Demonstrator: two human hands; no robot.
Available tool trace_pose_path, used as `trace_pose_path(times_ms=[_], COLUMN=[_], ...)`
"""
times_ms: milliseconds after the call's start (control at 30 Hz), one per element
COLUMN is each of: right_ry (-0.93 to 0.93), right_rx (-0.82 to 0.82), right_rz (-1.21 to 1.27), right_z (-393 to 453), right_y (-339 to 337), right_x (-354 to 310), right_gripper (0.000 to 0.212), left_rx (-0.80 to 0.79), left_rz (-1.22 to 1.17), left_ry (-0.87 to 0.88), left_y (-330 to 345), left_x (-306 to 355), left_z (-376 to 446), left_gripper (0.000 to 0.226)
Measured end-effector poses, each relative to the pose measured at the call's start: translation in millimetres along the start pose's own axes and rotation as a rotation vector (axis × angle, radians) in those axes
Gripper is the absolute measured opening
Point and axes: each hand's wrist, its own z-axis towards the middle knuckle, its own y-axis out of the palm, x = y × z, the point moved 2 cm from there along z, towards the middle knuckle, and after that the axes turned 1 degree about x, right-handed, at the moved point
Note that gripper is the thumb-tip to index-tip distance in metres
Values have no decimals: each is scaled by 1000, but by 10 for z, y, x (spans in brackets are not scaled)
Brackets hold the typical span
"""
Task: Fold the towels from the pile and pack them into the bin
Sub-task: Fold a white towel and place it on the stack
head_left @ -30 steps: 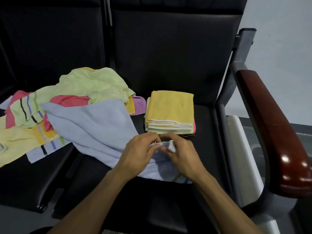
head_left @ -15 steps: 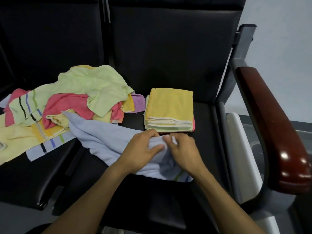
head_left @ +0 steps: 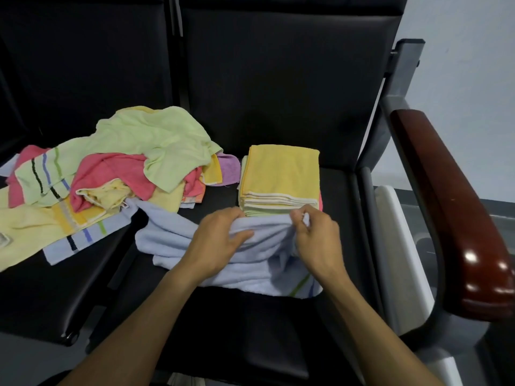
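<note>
A light blue towel lies bunched on the black seat in front of me. My left hand grips its upper edge, thumb under a fold. My right hand pinches the same edge a little to the right. Between the two hands the edge is stretched. Just behind my hands stands a stack of folded towels with a yellow one on top. The loose pile of towels, green, pink, yellow and striped, spreads over the left seat.
A dark red wooden armrest runs along the right side of the seat. Below it a white bin rim shows beside the chair. Black seat backs rise behind the towels.
The blue towel has been pulled off the pile toward me, uncovering the pink and yellow towels. My hands, close together before, have moved apart along its edge.
</note>
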Motion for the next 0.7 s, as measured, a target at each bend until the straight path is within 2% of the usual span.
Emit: trace_pose_path(times_ms=[67,133,200,233,300,367,433,533,567,633,700], right_ry=[25,10,-11,-36,-104,-100,-49,48,62,73,59], right_rx=[38,-99,-289,-335,-263,-80,45,80,56,-90,-270], right_rz=[40,73,101,94,61,65,144,207,184,167,213], right_z=[19,-8,-82,-114,-116,-69,-36,-19,-17,-23,-69], right_y=[-57,-19,103,158,180,100,14,-9,2,31,106], right_x=[32,1,-52,-64,-78,-73,-82,-35,-21,-18,-32], right_gripper=[32,18,20,18,18,20,26,36,34,11,38], left_rx=[88,102,84,96,157,171,84,-3,31,104,107], left_rz=[27,-17,-28,-6,64,136,181,315,305,182,57], left_ry=[20,60,120,145,118,-1,-101,-74,-48,39,125], left_y=[-66,-54,6,33,59,40,56,97,84,49,46], left_x=[-17,55,166,199,181,115,43,-5,-8,41,141], left_z=[6,-8,-38,-48,-44,-30,-41,-54,-47,-33,-35], left_gripper=[23,26,32,36,38,28,22,19,19,26,26])
